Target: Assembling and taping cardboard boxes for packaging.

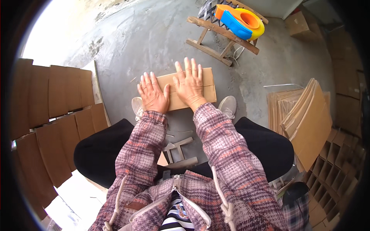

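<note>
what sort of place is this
Probably a small packing workspace: a box lies under both hands, flat cardboard is stacked at the right, and what looks like a tape dispenser sits on a wooden stool.

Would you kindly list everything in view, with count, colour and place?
Rectangular cardboard box: one, brown, upper centre
Wooden webbed stool: one, brown, top
Plastic tape dispenser: one, orange-blue-yellow, on stool
Upright cardboard pieces: many, brown, left
Flat cardboard sheets: many, tan, right
Open cardboard cartons: many, brown, lower right
Cardboard carton: at least one, brown, upper right
Low wooden frame: one, greyish, below box
Concrete floor: one, grey, underneath
Shoes: two, pale, flanking box
Trouser legs: two, black, both sides
Plaid jacket: one, purple-pink, bottom
Left grip: one, bare, box's left end
Right grip: one, bare, atop box
</note>
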Demonstrator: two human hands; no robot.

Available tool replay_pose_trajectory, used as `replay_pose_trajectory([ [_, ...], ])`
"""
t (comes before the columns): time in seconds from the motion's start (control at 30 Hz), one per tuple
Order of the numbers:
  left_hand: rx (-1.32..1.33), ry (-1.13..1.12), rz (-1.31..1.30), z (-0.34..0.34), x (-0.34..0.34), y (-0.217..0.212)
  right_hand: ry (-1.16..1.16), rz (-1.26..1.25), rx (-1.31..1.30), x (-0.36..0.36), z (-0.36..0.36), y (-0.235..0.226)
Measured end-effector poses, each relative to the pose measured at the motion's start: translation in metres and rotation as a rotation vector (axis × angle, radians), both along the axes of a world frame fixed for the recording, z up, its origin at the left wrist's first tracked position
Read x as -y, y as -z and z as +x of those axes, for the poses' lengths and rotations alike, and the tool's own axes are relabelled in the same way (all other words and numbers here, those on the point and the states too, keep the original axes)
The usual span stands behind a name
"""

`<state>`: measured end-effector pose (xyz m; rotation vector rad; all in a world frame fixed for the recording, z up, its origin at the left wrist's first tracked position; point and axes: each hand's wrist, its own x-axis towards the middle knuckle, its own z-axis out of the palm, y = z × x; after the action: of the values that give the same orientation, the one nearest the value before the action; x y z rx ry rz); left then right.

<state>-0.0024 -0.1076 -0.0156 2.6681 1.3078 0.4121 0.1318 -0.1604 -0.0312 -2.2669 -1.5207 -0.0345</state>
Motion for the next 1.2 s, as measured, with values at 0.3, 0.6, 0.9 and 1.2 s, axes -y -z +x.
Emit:
replay_pose_trajectory([
  [0.3, 0.597, -0.274, -0.933, -0.071, -0.047, 0.048, 0.303, 0.169, -1.117, 0.021, 0.067, -0.007],
  [0.6, 1.148, -0.484, -1.503, -0.056, -0.046, 0.037, 0.203, 0.270, -1.764, 0.030, 0.089, 0.041],
  [0.9, 0.979, -0.639, -1.600, -0.046, -0.043, 0.066, 0.422, 0.231, -1.862, 0.037, 0.102, 0.080],
  [1.2, 0.530, -0.683, -0.954, -0.103, -0.080, 0.101, 0.567, 0.060, -1.480, 0.055, 0.112, 0.041],
])
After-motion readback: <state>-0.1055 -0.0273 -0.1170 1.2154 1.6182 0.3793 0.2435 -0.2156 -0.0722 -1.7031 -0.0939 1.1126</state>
